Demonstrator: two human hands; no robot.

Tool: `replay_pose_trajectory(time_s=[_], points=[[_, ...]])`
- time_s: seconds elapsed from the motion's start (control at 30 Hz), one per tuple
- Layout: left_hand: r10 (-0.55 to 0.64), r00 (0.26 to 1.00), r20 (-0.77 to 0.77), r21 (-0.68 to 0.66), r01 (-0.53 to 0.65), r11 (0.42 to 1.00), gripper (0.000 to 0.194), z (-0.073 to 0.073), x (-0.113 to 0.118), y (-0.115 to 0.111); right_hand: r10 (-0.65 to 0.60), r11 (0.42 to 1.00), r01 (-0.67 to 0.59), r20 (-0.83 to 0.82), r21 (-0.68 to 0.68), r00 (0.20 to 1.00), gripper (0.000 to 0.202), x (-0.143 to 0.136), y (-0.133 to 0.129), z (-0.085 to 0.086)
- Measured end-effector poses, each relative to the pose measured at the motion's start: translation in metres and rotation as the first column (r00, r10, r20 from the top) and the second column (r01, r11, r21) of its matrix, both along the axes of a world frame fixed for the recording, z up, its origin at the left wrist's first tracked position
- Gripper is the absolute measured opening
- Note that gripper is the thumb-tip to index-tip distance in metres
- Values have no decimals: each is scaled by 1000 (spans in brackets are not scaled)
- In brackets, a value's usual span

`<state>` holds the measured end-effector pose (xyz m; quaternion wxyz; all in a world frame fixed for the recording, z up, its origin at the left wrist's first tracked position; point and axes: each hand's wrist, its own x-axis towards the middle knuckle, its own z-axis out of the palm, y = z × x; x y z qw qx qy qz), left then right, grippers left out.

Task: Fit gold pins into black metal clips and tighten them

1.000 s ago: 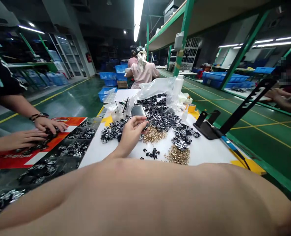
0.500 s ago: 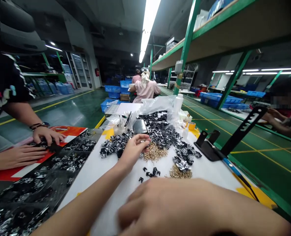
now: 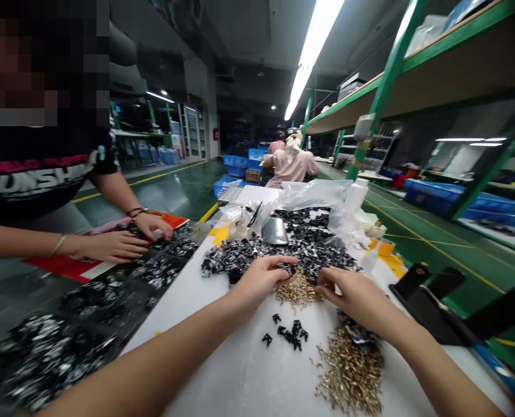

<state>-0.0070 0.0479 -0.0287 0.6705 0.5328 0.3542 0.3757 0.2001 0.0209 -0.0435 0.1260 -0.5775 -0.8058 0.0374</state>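
- The left hand (image 3: 263,278) is in the middle of the frame, by the edge of the heap. Its thumb and fingers bend toward each other. Something dark shows near the tips, but I cannot tell if they grip it.
- The right hand (image 3: 353,289) is just right of the middle. Its fingers curl in, with the tips close to the thumb. I cannot tell if they pinch anything (the bits here are very tiny).
- The small gold bits (image 3: 296,294) lie between the two hands. A second gold pile (image 3: 353,370) is at the lower right. Both have lots in them, so plenty looks left.
- The big heap of black pieces (image 3: 235,255) spreads across the middle of the frame, past the hands. It looks far from used up.
- A few loose black pieces (image 3: 288,334) lie on the white table (image 3: 222,370), below the hands and apart from the heap. They may be done, but they are too small to tell.
- At the left, another person's hands (image 3: 116,248) are near a red sheet (image 3: 72,267). Lots more dark pieces (image 3: 40,347) fill the lower left (done or waiting, I cannot tell).
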Motion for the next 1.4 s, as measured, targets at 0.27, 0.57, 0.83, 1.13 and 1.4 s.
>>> replay_pose_trajectory(time_s=[0.27,0.57,0.83,1.13,1.4], points=[[18,998,59,-54,-15,998,26,-3,0,-1,76,995,-76,0,-66,997,9,4,3,-22],[-6,993,116,-102,18,995,17,-4,2,-4,75,996,-75,-6,-38,997,10,7,8,-34],[24,996,80,-62,-19,998,26,-3,1,-1,60,996,-73,-219,-53,974,16,-8,-1,-9],[32,996,-87,113,-22,993,40,3,2,-7,-36,969,-176,-805,-173,592,23,-27,-13,17],[36,998,-54,216,-23,976,28,6,5,-11,-9,979,-180,-910,-91,415,23,-28,-15,21]])
